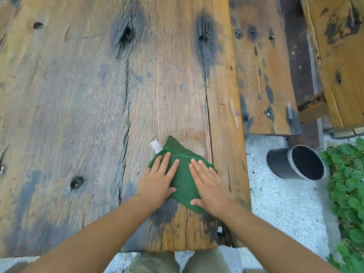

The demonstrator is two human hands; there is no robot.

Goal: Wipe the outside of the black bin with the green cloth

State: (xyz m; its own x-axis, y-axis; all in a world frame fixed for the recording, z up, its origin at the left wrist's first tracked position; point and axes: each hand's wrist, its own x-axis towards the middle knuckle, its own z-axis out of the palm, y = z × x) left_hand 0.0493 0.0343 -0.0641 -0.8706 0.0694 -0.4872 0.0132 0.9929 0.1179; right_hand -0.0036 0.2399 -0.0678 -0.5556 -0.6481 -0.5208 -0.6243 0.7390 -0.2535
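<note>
Both hands lie flat, fingers straight, on the folded green cloth (182,175) on the weathered wooden bench (78,115), near its near edge. The left hand (158,181) presses the cloth's left part, the right hand (208,184) its right part. The round black bin (279,164) lies on its side on the pale gravel ground (279,203), to the right, well apart from the cloth.

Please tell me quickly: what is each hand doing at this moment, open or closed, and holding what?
Left hand: open, fingers straight, pressing flat on the green cloth.
Right hand: open, fingers straight, also flat on the cloth.
</note>
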